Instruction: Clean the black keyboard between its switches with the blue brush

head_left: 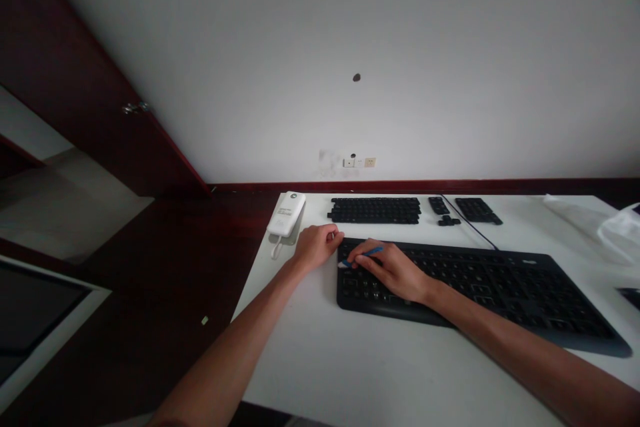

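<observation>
Both forearms are reaching in from the bottom edge, their elbows cut off by the frame. Right hand point(395, 271) is resting on the left end of the near keyboard point(480, 293), its grip pinching a thin blue tool point(367, 254) between thumb and fingertips. The tool's pale tip is pointing left, touching down at the keyboard's top-left corner; what the tip is made of is too small to make out. Left hand point(316, 246) is lying curled on the white worktop point(350, 360) just beside that corner, fingers folded in; whether that grip is holding anything is hidden, so I cannot tell.

Behind the hands, a second keyboard point(375, 210) is lying in separate dark blocks near the wall, with a black cable point(473, 230) running back from the near keyboard between them. A white device point(287, 214) is sitting at the worktop's far-left corner. At the right edge, something pale, perhaps plastic point(617, 227), is cut off, as is a dark object point(631, 295) below it.
</observation>
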Demonstrator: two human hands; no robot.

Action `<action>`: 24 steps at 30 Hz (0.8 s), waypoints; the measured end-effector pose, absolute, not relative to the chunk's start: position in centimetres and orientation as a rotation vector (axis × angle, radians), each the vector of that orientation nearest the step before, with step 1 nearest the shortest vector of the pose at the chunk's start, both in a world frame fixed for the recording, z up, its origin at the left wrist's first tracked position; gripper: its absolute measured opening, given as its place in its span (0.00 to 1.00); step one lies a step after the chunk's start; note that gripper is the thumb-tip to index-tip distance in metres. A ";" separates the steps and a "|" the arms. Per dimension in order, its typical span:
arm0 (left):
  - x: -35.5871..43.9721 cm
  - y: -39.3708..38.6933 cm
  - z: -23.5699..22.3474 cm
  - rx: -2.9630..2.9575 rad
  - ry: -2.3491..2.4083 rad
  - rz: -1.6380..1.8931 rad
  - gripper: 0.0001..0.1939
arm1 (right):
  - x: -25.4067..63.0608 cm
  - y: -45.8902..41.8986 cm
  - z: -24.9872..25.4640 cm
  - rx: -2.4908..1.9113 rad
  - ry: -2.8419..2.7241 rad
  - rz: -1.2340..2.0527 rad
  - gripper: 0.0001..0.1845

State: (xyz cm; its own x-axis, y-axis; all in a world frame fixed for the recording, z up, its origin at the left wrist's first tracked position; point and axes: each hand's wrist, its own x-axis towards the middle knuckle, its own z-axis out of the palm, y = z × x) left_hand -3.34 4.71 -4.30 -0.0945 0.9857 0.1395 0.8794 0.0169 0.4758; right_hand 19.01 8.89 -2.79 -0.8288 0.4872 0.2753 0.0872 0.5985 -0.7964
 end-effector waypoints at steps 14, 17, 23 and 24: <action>-3.2 4.6 -4.0 1.930 2.058 0.660 0.20 | 19.0 9.0 -3.0 -0.465 -2.320 1.219 0.20; -3.2 4.6 -4.0 1.937 2.048 0.665 0.19 | 19.0 9.1 -2.9 -0.467 -2.335 1.197 0.19; -3.2 4.5 -3.9 1.934 2.061 0.640 0.20 | 19.0 9.0 -2.7 -0.479 -2.321 1.218 0.22; -3.1 4.5 -3.9 1.932 2.069 0.635 0.20 | 19.0 9.0 -2.6 -0.498 -2.320 1.206 0.22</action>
State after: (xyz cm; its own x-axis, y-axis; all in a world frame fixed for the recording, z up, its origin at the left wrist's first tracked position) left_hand -3.14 4.51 -3.89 -0.0974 0.9883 0.1177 0.8840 0.0315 0.4665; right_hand 19.00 8.98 -2.63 -0.8208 0.5172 0.2425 0.0986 0.5464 -0.8317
